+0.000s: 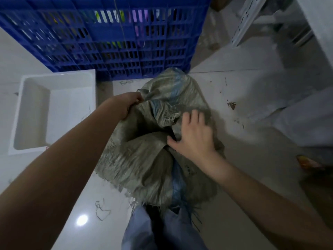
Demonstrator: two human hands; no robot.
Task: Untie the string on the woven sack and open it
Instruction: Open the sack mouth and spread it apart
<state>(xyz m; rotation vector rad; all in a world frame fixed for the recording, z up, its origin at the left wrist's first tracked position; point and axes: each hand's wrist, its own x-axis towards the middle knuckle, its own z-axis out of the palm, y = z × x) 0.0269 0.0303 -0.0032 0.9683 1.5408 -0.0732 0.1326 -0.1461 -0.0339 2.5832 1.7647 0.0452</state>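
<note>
A dirty grey-green woven sack [144, 159] with a blue stripe stands on the floor in front of me. Its mouth gapes, showing a dark hollow [144, 127] inside. My left hand [126, 105] grips the sack's far left rim, fingers closed on the cloth. My right hand [194, 136] lies flat on the right side of the crumpled mouth, fingers spread, thumb pressed into a fold. A loose piece of string [100, 212] lies on the floor at the lower left, apart from the sack.
A blue slatted plastic crate [108, 42] stands just behind the sack. A white plastic tub [54, 109] sits to the left. White bags [306, 120] and a metal shelf leg [245, 20] are on the right. Bits of debris dot the tiled floor.
</note>
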